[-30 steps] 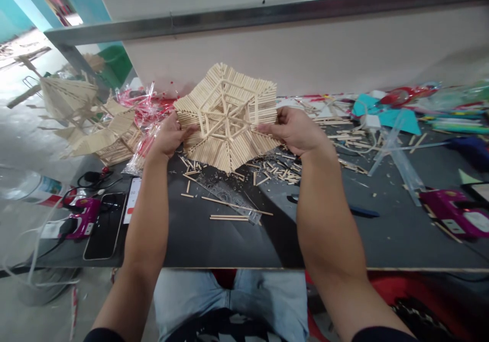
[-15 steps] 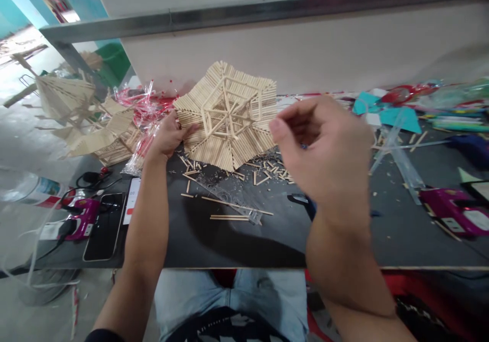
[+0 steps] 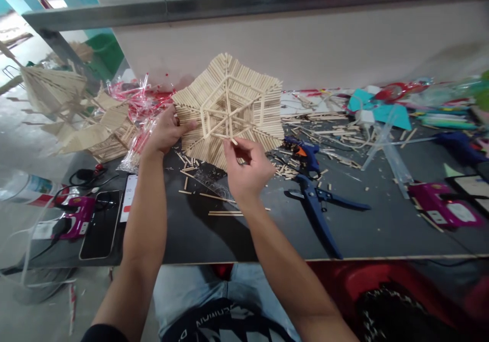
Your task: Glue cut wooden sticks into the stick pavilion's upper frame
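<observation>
A six-pointed star-shaped piece built from thin wooden sticks [image 3: 250, 79] is held up above the table, its inner side with a hexagonal stick frame facing me. My left hand [image 3: 168, 130] grips its left edge, thumb on the near face and fingers behind. My right hand [image 3: 250, 168] is at the lower corner of the inner frame, thumb and forefinger closed in a pinch against the stick ends there. What lies between those fingertips is too small to make out. Below the piece are loose sticks [image 3: 225, 213] and a clear plastic ruler-like strip [image 3: 214, 185], partly hidden.
Blue-handled cutters [image 3: 315, 209] and a blue glue gun [image 3: 305, 153] lie right of my right hand. Stick scraps [image 3: 328, 125] are scattered behind. Phones [image 3: 101, 225] and a purple power strip [image 3: 78, 217] lie left, near a stick model [image 3: 107, 128]. Another purple strip [image 3: 439, 204] is right.
My right hand has moved left and down from beside the star-shaped piece to its inner frame. The cutters and glue gun are now uncovered. My left hand keeps its grip.
</observation>
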The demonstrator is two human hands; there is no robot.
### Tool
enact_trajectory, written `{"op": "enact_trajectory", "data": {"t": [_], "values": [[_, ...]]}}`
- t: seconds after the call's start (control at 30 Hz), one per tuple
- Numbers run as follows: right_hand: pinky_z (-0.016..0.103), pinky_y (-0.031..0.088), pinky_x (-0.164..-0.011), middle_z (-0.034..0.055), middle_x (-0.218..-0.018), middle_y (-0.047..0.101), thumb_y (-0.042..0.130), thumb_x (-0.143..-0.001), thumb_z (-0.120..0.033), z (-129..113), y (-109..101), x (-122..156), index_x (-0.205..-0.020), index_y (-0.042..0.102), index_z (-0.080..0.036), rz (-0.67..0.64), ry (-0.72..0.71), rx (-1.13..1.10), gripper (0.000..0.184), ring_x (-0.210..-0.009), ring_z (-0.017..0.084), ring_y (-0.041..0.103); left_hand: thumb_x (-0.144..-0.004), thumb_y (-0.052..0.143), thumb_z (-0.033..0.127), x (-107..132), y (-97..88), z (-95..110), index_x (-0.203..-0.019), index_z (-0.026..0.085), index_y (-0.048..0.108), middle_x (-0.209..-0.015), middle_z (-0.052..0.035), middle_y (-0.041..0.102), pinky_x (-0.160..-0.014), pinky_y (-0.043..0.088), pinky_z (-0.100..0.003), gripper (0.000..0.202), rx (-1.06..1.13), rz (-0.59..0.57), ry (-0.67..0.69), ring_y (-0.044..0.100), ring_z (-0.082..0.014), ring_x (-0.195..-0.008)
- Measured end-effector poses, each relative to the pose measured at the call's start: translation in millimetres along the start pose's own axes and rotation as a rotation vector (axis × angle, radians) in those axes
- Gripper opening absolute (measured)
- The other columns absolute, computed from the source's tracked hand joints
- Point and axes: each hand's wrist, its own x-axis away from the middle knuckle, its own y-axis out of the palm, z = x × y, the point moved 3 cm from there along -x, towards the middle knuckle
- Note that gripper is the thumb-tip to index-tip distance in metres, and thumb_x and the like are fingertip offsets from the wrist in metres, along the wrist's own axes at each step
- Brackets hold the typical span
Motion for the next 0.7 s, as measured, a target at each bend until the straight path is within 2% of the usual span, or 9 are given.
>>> {"op": "enact_trajectory", "data": {"t": [0.1,0.23,0.53,0.7], "values": [[0.032,0.062,-0.07,0.0018,-0.087,0.075,0.064,-0.096,-0.04,3.6,2.1,6.4,-0.097,0.065,-0.024,0.039,0.048,-0.029,0.016,-0.07,0.015,0.073,-0.069,0.088,0.049,-0.2,0.2,-0.5,-0.123,0.013,0.058,-0.116,-0.0138,0.074,-0.101,0.058,-0.056,0.071,-0.003,0.0,0.005,0.071,-0.0349,-0.114],[0.031,0.062,-0.07,0.0017,-0.085,0.075,0.064,-0.096,-0.04,3.6,1.6,6.9,-0.093,0.063,-0.025,0.061,0.029,-0.01,0.016,-0.072,0.016,0.074,-0.069,0.089,0.048,-1.6,0.5,0.0,-0.125,0.014,0.059,-0.117,-0.0141,0.073,-0.101,0.058,-0.055,0.072,-0.011,-0.013,0.016,0.072,-0.034,-0.11],[0.03,0.061,-0.067,0.0016,-0.082,0.077,0.065,-0.096,-0.037,-0.7,2.5,5.0,-0.088,0.063,-0.023,0.104,-0.012,-0.032,0.015,-0.068,0.015,0.075,-0.067,0.09,0.048,-0.4,0.2,0.4,-0.122,0.013,0.058,-0.117,-0.0156,0.073,-0.104,0.055,-0.057,0.072,-0.003,0.007,0.012,0.069,-0.0361,-0.117],[0.031,0.06,-0.067,0.0008,-0.08,0.077,0.063,-0.097,-0.037,-0.9,0.8,4.6,-0.088,0.064,-0.025,0.085,-0.027,-0.023,0.015,-0.067,0.015,0.074,-0.067,0.09,0.046,-0.4,0.7,1.8,-0.121,0.015,0.058,-0.119,-0.0156,0.072,-0.105,0.054,-0.057,0.07,-0.017,0.006,0.003,0.067,-0.037,-0.12]]}}
